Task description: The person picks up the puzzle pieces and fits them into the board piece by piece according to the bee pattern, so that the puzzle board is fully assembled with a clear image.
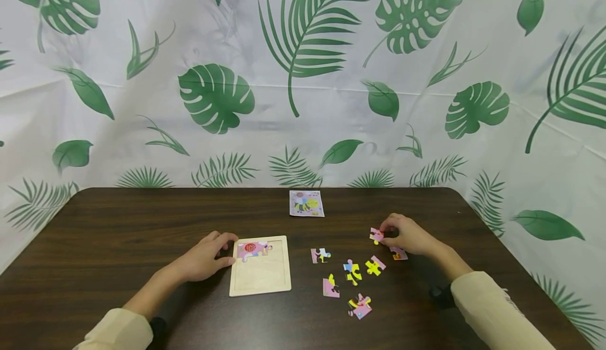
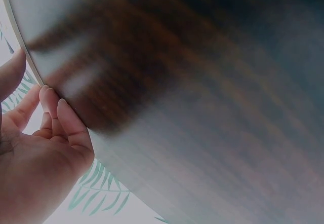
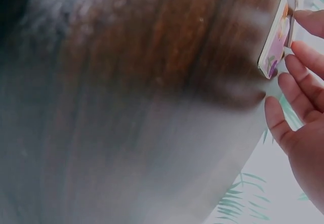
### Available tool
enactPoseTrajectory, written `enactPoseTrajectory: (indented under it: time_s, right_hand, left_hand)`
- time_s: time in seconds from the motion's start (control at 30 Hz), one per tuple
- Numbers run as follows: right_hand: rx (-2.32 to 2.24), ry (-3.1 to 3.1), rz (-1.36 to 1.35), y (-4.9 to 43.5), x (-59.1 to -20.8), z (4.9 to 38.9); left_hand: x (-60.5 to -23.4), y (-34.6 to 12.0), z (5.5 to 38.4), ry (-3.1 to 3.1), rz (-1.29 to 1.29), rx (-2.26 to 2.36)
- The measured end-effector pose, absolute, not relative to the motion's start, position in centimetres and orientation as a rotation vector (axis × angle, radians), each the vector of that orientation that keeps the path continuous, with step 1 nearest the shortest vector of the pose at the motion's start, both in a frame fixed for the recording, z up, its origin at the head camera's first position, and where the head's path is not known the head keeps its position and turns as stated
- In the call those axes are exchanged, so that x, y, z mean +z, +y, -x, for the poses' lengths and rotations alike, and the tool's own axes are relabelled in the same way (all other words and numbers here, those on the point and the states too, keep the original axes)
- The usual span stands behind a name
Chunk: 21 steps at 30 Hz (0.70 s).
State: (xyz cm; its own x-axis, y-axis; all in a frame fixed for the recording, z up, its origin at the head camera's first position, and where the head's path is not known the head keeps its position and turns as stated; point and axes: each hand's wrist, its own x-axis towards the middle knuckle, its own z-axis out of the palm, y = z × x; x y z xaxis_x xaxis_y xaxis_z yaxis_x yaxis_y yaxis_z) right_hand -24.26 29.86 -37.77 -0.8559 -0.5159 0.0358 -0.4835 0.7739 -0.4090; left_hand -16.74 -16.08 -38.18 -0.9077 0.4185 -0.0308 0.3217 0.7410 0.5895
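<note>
My left hand (image 1: 206, 258) rests at the left edge of a square wooden puzzle tray (image 1: 260, 291), index finger near the top corner and thumb lower down. In the left wrist view, fingertips (image 2: 63, 102) meet the tray's thin edge. Joined pink pieces (image 1: 253, 250) with a red round patch fill the tray's upper left. On the right, my right hand (image 1: 409, 234) pinches a pink puzzle piece (image 1: 375, 235) between thumb and index finger. Another pink piece (image 1: 399, 253) lies under that hand; the right wrist view shows this piece (image 3: 276, 46) edge-on, close to the fingers.
Between the hands lie several loose pieces, among them a yellow one (image 1: 375, 266), a blue-and-yellow one (image 1: 352, 272) and a pink one (image 1: 331, 287). A picture card with a bee (image 1: 306, 203) lies at the back of the dark wooden table (image 1: 142, 218).
</note>
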Motion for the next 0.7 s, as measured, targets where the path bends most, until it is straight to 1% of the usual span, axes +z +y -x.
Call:
enactPoseTrajectory:
  time_s: [0.7]
  right_hand:
    - [-0.667,2.880,0.811,29.64,-37.82,24.23]
  left_hand:
    - [-38.25,-16.14,16.67,2.778,-0.573,0.903]
